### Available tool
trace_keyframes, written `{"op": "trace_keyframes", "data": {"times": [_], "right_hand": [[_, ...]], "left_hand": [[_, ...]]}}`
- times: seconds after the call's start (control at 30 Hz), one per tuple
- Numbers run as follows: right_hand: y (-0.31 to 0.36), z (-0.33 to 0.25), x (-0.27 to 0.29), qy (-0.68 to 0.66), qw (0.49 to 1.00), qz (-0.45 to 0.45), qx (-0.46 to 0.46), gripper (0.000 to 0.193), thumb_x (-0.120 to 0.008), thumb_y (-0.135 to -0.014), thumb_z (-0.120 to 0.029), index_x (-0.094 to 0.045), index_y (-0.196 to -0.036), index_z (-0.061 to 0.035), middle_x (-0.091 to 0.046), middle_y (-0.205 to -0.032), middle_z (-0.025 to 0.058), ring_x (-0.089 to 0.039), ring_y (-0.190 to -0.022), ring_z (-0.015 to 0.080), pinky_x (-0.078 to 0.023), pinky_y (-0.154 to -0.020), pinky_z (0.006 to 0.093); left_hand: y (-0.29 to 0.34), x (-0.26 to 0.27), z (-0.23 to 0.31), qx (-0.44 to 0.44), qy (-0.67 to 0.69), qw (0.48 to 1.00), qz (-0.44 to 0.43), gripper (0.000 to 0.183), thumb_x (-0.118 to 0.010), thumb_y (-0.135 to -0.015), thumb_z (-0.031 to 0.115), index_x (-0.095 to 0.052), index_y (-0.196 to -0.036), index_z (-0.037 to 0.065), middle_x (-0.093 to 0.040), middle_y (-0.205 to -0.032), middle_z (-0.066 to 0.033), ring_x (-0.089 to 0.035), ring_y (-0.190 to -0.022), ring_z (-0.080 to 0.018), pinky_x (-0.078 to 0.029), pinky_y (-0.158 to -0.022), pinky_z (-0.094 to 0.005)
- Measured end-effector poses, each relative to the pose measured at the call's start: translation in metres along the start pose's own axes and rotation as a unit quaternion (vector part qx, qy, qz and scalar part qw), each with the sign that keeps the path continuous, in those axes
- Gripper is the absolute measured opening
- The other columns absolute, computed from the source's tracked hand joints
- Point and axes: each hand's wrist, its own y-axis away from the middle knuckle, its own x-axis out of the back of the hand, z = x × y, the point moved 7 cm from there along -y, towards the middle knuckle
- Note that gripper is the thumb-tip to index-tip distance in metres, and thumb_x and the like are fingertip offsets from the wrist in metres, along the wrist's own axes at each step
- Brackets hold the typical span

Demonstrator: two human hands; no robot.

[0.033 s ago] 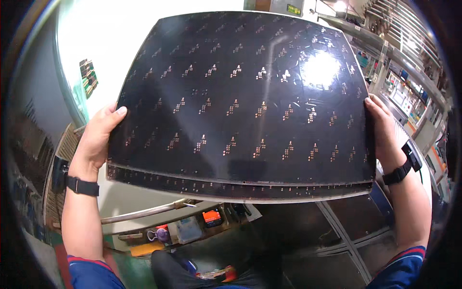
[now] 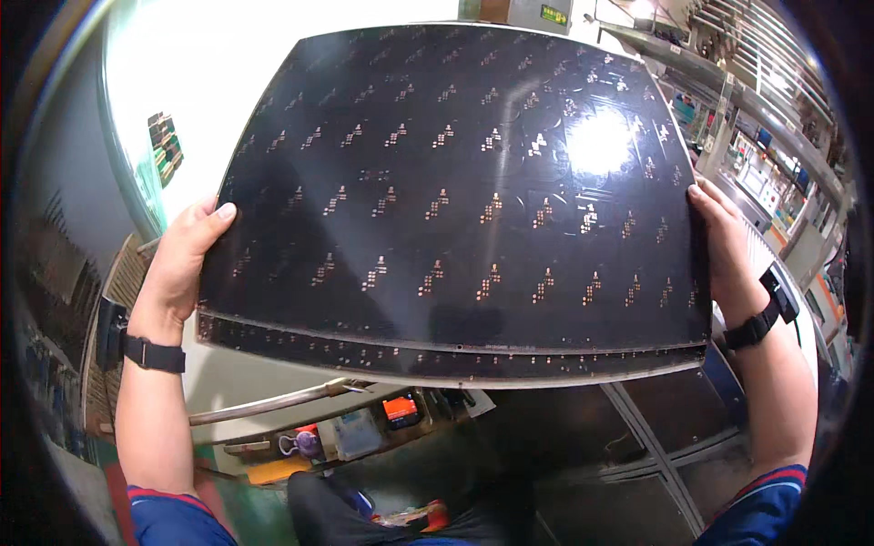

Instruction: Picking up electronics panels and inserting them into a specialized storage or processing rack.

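Observation:
A large black circuit-board panel [image 2: 428, 237] is held up in front of me, tilted, with rows of small copper-coloured pads across its glossy face. A separate strip with small dots runs along its near edge. My left hand [image 2: 189, 250] is closed on the panel's left edge, thumb on the front and the other fingers hidden behind. On the opposite edge, my right hand [image 2: 725, 238] grips in the same way, its fingers mostly out of sight. A bright lamp reflection [image 2: 599, 143] glares on the upper right of the panel.
A bright white surface [image 2: 209, 82] lies behind the panel. Below it are a metal rail [image 2: 273, 403] and a narrow shelf with a purple clip [image 2: 300, 443], a clear box [image 2: 358, 435] and a device with an orange screen [image 2: 401, 409]. Racks and equipment [image 2: 760, 182] stand at the right.
The panel has shifted very slightly left and down at its left side, with my left hand moving along. Both hands keep their grip.

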Motion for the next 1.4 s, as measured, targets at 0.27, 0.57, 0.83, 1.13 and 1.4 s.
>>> {"op": "trace_keyframes", "data": {"times": [0.27,0.57,0.83,1.13,1.4], "right_hand": [[-0.012,0.019,0.019,0.062,0.997,0.031,-0.028,0.035,-0.058,-0.099,-0.014,-0.063,-0.128,0.0048,-0.072,-0.11,0.011,-0.069,-0.087,0.0153,-0.055,-0.078,0.0269],[-0.01,0.018,0.012,0.088,0.995,0.006,-0.035,0.028,-0.054,-0.1,-0.016,-0.066,-0.118,0.0018,-0.072,-0.1,0.0074,-0.068,-0.082,0.0137,-0.055,-0.072,0.0264],[0.003,0.009,0.003,0.067,0.995,0.067,-0.033,0.031,-0.056,-0.1,-0.016,-0.064,-0.123,0.0027,-0.072,-0.101,0.009,-0.069,-0.081,0.0151,-0.055,-0.071,0.026],[0.004,0.005,0.001,0.059,0.997,0.047,-0.021,0.035,-0.057,-0.1,-0.016,-0.061,-0.127,0.005,-0.071,-0.104,0.0111,-0.069,-0.084,0.0153,-0.056,-0.073,0.0263],[0.003,0.009,0.007,0.061,0.989,0.129,-0.024,0.034,-0.057,-0.1,-0.016,-0.061,-0.125,0.0056,-0.071,-0.104,0.011,-0.07,-0.083,0.0151,-0.056,-0.072,0.0267]], "left_hand": [[-0.017,0.008,-0.013,-0.038,-0.01,0.999,-0.027,0.039,-0.059,-0.102,0.021,-0.058,-0.133,-0.004,-0.071,-0.114,-0.0093,-0.069,-0.092,-0.0119,-0.055,-0.084,-0.0258],[-0.015,-0.002,-0.012,-0.034,0.001,0.999,-0.041,0.042,-0.059,-0.101,0.02,-0.056,-0.134,-0.006,-0.07,-0.119,-0.0121,-0.068,-0.099,-0.0141,-0.054,-0.089,-0.0278],[-0.012,-0.005,0.001,-0.069,0.022,0.997,-0.04,0.047,-0.059,-0.1,0.019,-0.051,-0.139,-0.006,-0.067,-0.126,-0.0142,-0.067,-0.107,-0.0172,-0.053,-0.094,-0.0289],[-0.013,-0.002,0.002,-0.084,0.006,0.996,-0.043,0.047,-0.058,-0.102,0.02,-0.05,-0.14,-0.006,-0.066,-0.129,-0.0136,-0.066,-0.11,-0.0167,-0.052,-0.096,-0.0294],[-0.013,-0.004,0.001,-0.073,0.014,0.996,-0.049,0.046,-0.058,-0.102,0.02,-0.05,-0.139,-0.006,-0.066,-0.127,-0.0133,-0.067,-0.108,-0.0167,-0.053,-0.095,-0.0299]]}}
